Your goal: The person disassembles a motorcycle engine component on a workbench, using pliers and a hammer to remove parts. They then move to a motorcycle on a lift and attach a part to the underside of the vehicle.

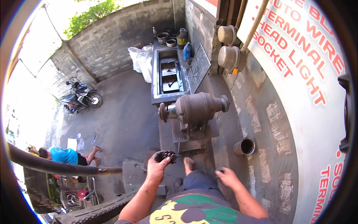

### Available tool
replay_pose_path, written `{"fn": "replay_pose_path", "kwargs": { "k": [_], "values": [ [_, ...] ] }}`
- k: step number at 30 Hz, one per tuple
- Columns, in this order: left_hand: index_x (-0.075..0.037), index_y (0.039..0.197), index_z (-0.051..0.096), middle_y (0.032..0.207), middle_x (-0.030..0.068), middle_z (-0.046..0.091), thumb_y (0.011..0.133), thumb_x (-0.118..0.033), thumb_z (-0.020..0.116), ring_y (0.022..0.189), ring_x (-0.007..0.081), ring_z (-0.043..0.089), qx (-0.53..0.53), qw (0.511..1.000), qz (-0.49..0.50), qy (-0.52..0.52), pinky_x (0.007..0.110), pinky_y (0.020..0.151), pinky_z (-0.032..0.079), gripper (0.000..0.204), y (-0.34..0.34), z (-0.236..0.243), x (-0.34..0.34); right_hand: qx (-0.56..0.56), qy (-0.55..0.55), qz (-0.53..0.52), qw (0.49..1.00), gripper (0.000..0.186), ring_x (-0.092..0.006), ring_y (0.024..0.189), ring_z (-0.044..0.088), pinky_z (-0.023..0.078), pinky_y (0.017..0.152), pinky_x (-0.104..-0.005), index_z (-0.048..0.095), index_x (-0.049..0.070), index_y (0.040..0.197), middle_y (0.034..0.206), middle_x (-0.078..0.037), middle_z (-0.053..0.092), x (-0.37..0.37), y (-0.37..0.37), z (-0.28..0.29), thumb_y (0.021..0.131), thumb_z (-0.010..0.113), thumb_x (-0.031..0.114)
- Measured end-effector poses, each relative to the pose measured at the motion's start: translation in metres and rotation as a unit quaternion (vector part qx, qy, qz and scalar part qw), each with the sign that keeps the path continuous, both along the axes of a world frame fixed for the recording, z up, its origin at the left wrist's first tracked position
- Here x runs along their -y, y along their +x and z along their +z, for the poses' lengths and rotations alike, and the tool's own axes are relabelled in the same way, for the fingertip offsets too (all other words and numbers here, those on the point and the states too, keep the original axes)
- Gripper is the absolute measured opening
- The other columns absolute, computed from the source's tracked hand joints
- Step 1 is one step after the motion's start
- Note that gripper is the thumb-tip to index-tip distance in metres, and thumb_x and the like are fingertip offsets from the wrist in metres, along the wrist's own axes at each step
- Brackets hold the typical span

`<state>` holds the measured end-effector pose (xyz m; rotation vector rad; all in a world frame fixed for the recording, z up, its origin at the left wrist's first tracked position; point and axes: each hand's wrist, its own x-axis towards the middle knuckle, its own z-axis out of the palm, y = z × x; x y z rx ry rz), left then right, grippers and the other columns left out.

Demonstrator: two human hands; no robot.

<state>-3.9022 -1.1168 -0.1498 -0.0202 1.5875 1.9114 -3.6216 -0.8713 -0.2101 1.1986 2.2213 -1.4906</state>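
My left hand [156, 168] is closed around a dark, greasy metal part [168, 156] with a rough, lumpy surface; its exact kind I cannot make out. Low at my right side, my right hand [229, 178] has loosely bent fingers, with nothing visible in them. Just ahead of both hands stands a grey bench grinder or buffing motor [195, 107] on a metal pedestal. A worn wheel [163, 112] sits on its left shaft end, and a smaller round end piece [225, 103] on the right. The left hand is nearer the machine, without touching it.
Beyond the machine is a metal wash trough [155, 87] with a leaning grate [199, 67]. An upright metal cylinder [244, 146] stands by the right wall. A thick pipe [67, 166] crosses at left, near a crouching person [66, 155]. A motorbike [79, 98] is parked farther off.
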Motion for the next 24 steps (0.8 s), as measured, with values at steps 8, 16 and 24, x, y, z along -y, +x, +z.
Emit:
{"fn": "replay_pose_path", "kwargs": {
  "k": [8,16,24],
  "values": [
    [0.005,0.132,0.066,0.127,0.0142,0.075,0.105,-0.007,0.068,0.114,0.0240,0.074,0.143,0.983,-0.001,0.117,0.040,0.104,0.062,0.030,-0.071,-0.004,-0.010,-0.120,-0.247,-0.358,0.892,0.042,-0.0141,0.069,0.067,0.050,0.055,-0.0342,0.075,0.012,0.107,0.085,-0.002,0.072,-0.046,-0.283,-0.159,0.111,0.059,0.052],
    [0.003,0.138,0.067,0.129,0.0112,0.075,0.106,-0.007,0.069,0.116,0.0215,0.072,0.219,0.972,-0.072,0.038,0.037,0.106,0.059,0.034,-0.135,-0.021,-0.021,-0.077,-0.214,-0.384,0.895,0.053,-0.0314,0.111,0.072,0.055,0.097,-0.0442,0.067,-0.004,0.133,0.124,-0.020,0.075,-0.039,-0.280,-0.137,0.111,0.060,0.044],
    [0.003,0.140,0.067,0.129,0.0101,0.075,0.106,-0.008,0.070,0.119,0.0199,0.070,0.247,0.946,-0.208,-0.006,0.036,0.107,0.057,0.036,-0.179,-0.061,-0.027,-0.187,-0.350,-0.125,0.909,0.033,-0.0136,0.095,0.069,0.059,0.086,-0.0314,0.070,-0.001,0.128,0.110,-0.007,0.076,0.061,-0.306,-0.013,0.106,0.073,0.023]
  ]
}}
